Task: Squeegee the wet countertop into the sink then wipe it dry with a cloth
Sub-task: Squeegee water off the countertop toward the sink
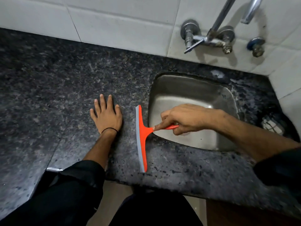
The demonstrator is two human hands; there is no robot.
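Head view. Dark speckled granite bench (57, 82) fills most of the frame, sheen on it near the front edge, a seam line running toward me on the left. White tiled wall (114, 22) behind it and again at the right corner. Chrome wall tap (210, 38) with its valves above the sink, spout pipes going up out of frame.

Steel sink (192, 95) is set into the bench at right; what I can see of the basin holds no dishes, my right arm covers part of it. Something dark and wet-looking sits on the bench right of the sink, too blurred to name.

My left hand (106, 115) lies flat on the bench, palm down, fingers spread, holding nothing, black band at the wrist. My right hand (184, 119) reaches across over the sink, clamped on the handle of the orange squeegee (142, 136), index finger stretched along the handle. The squeegee blade with its grey rubber edge stands on the bench just left of the sink rim, running front to back, between my two hands. The hands are apart. Black sleeves on both arms; floor shows below the bench edge.
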